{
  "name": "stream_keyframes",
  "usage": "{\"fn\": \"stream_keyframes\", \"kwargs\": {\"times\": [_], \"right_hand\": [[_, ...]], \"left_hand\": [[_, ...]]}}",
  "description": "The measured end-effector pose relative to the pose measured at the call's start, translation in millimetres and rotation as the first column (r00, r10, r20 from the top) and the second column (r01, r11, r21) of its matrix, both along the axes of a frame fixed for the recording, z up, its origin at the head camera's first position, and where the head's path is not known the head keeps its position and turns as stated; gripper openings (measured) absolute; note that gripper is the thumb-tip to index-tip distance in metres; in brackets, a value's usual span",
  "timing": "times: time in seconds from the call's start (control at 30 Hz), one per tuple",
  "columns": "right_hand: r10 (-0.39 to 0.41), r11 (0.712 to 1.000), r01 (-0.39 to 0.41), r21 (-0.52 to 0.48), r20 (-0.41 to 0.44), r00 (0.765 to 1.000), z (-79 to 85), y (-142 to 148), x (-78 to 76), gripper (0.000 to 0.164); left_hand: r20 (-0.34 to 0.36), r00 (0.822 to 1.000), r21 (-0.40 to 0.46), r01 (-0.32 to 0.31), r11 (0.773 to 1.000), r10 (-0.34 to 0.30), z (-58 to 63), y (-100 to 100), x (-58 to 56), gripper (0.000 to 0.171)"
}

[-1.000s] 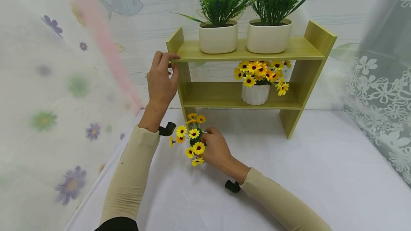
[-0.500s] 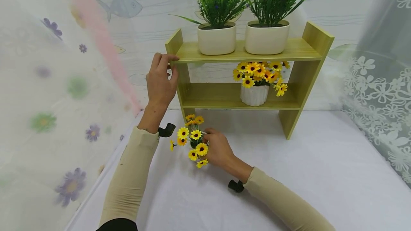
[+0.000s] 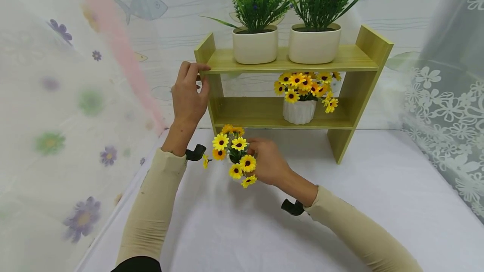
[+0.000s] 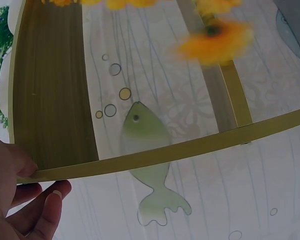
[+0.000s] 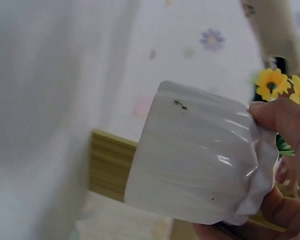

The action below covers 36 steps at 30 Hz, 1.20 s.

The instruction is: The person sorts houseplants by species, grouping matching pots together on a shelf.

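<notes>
My left hand (image 3: 189, 98) grips the left side of a wooden shelf (image 3: 249, 113) just under its top board. In the left wrist view, fingers lie on both sides of the shelf's edge (image 4: 139, 161). A white ribbed flowerpot (image 5: 195, 155) with yellow artificial flowers (image 3: 239, 144) is in my right hand (image 3: 269, 162), which pinches it by the wavy rim. The pot is tilted, held off the table in front of the shelf's lower left. In the head view the flowers and hand mostly hide that pot.
Two oval cream pots (image 3: 255, 46) with purple-flowered plants stand on the top board. A similar white pot (image 3: 300, 111) of yellow flowers sits on the middle board, right of centre. White cloth (image 3: 378, 205) covers the table; patterned curtains (image 3: 87, 146) hang around it.
My right hand has moved the potted yellow flowers to the right and upward, toward the shelf. The left hand stays on the shelf's side.
</notes>
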State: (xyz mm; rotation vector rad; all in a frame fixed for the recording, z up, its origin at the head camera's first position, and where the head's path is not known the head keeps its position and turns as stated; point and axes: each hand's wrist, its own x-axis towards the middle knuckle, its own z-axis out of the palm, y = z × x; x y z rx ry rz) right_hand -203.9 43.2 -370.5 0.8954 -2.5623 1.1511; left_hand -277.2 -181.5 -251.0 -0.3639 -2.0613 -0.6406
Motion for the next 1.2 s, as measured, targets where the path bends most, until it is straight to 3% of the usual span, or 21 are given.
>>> {"fn": "stream_keyframes", "kwargs": {"times": [0.27,0.57,0.87,1.03,1.1,1.2], "right_hand": [[-0.005,1.000,0.002,-0.030,-0.088,0.996,39.7,21.5,-0.3,0.025],[-0.055,0.991,0.034,-0.131,-0.161,0.985,63.9,36.0,-18.8,0.014],[-0.154,0.982,0.138,-0.132,-0.116,0.981,82.7,31.2,-48.0,0.023],[-0.213,0.975,0.206,-0.078,-0.085,0.973,89.3,25.9,-62.3,0.004],[-0.219,0.975,0.215,-0.062,-0.063,0.974,90.2,24.7,-67.7,0.011],[-0.225,0.974,0.224,-0.032,-0.024,0.974,90.6,24.2,-76.6,0.036]], "left_hand": [[0.015,1.000,-0.003,-0.018,1.000,0.018,-0.2,0.9,1.5,0.020],[0.021,1.000,0.010,-0.014,1.000,0.014,-0.5,1.8,1.5,0.019],[0.017,1.000,0.012,-0.013,1.000,0.013,0.7,0.5,0.8,0.020],[0.020,1.000,0.013,-0.014,1.000,0.014,1.0,0.7,1.5,0.020],[0.026,1.000,0.015,-0.018,1.000,0.018,0.7,0.8,1.6,0.020],[0.030,0.999,0.019,-0.020,1.000,0.020,0.3,0.7,1.0,0.020]]}}
